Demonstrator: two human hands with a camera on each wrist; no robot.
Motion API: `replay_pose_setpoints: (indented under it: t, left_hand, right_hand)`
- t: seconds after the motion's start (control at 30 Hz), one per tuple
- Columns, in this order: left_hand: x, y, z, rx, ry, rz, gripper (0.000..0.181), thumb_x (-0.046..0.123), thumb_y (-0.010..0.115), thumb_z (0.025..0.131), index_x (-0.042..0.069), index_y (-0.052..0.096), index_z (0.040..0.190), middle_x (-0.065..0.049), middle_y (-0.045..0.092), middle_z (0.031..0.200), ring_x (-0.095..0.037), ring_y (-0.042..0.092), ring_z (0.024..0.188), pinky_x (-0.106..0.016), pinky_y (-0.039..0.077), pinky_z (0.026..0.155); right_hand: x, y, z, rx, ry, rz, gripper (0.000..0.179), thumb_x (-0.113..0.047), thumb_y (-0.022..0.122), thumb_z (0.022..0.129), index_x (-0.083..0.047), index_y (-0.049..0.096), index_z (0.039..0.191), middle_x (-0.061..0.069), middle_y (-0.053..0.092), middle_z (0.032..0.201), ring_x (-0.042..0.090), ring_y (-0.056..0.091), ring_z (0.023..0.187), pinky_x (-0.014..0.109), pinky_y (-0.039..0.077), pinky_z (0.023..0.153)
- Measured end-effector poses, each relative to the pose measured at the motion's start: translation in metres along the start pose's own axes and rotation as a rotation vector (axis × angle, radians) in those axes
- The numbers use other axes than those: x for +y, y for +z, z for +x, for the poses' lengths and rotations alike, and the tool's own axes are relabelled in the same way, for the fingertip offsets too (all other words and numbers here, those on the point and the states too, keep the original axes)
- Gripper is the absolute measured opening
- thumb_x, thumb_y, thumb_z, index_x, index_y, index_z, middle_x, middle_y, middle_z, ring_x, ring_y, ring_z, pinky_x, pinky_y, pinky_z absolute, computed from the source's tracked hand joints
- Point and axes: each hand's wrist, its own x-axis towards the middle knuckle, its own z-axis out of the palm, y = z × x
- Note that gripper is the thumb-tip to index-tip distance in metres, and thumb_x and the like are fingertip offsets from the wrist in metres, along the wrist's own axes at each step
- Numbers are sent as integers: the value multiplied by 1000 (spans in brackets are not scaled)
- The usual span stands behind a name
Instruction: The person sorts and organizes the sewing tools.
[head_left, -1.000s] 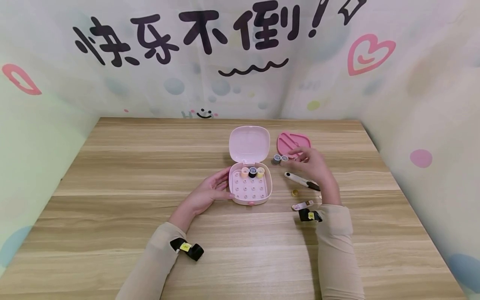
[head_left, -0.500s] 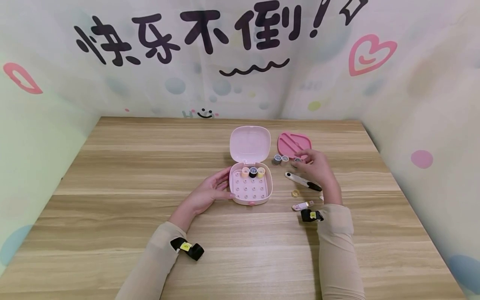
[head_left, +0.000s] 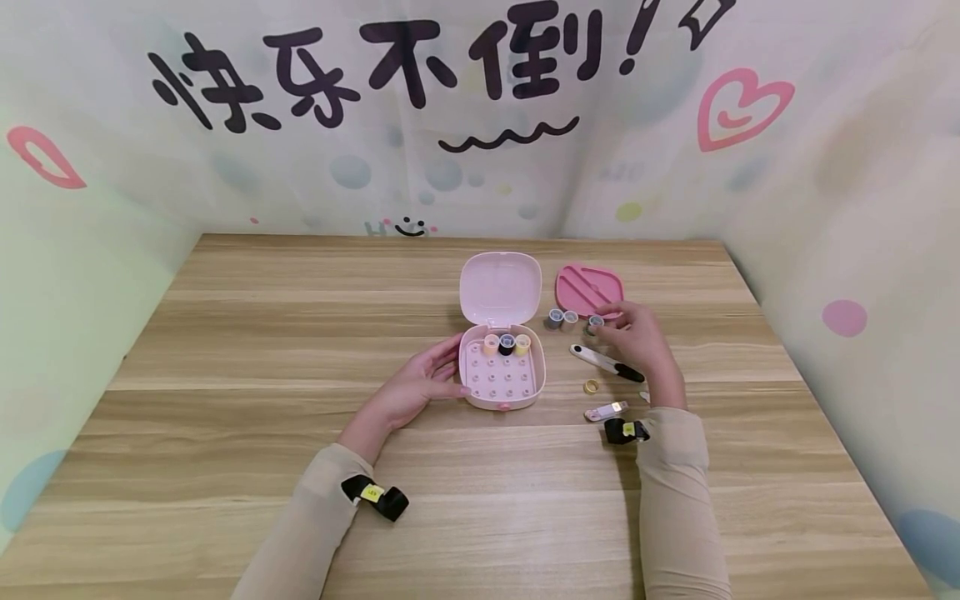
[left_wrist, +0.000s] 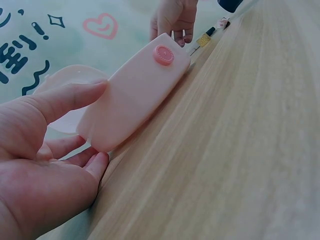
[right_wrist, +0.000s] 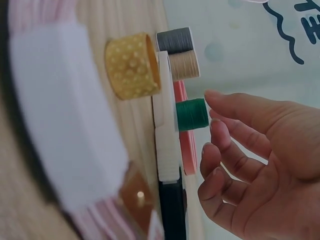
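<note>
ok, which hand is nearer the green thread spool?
Right. The right hand is just beside the green thread spool; the left hand is farther away, holding the left side of the pale pink sewing box.

The head view looks forward and down from above the near side of the table (head_left: 487,508), far enough back to take in the pink sewing box (head_left: 498,371), the left hand (head_left: 405,389), the right hand (head_left: 628,343) and the printed backdrop (head_left: 285,187). The left wrist view sits low and tilted, close to the left hand, and faces the box's front wall; the right hand, farther off, appears in both wrist views. The right wrist view is rolled sideways so the tabletop stands almost upright, very near the gold ring (right_wrist: 131,67); it shares that ring and the green spool (right_wrist: 192,115) with the head view.
</note>
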Motion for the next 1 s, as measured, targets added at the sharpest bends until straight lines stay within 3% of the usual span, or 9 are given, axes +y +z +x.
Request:
replay_pose_setpoints:
  t: [0.57,1.0]
  left_hand:
    - [1,1,-1,5,-3,-9,93,-15,68,88,-4,19,166,-26,22,172,-39,20,160,-47,18,133]
    - [1,1,-1,4,-1,-10,93,-16,68,88,-5,19,166,-26,22,171,-39,20,160,-47,18,133]
  right_hand:
    - [4,1,1,11,36,8,33,-6,73,97,10,67,125,12,64,89,13,55,74,19,49,56]
    - [-2,-1,-2,13,43,-4,33,-12,70,99,5,67,127,17,62,99,21,57,83,23,53,64]
